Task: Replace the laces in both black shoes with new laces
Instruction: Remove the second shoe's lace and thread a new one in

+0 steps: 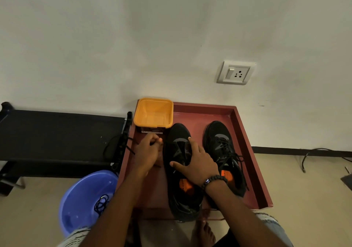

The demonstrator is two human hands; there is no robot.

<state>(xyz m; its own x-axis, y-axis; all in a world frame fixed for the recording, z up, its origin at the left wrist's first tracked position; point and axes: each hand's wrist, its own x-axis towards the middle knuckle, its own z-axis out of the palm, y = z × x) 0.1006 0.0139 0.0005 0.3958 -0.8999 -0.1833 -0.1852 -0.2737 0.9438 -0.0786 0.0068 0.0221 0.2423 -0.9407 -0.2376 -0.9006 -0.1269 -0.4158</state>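
Observation:
Two black shoes stand in a dark red tray [245, 132]. The left shoe [178, 132] has hardly any lace across its tongue. My right hand [198, 162] rests on top of it with fingers spread. My left hand [146, 151], just left of that shoe, pinches a black lace [114, 142] that trails in a loop off the tray's left edge. The right shoe [221, 142] is fully laced, its ends lying loose. A blue basin [80, 199] at lower left holds a coiled black lace [102, 204].
An empty orange tub [153, 113] stands in the tray's far left corner against the wall. A black cot [57, 132] lies to the left. A wall socket [236, 74] is above the tray. My bare foot [203, 231] is on the floor near the tray's front edge.

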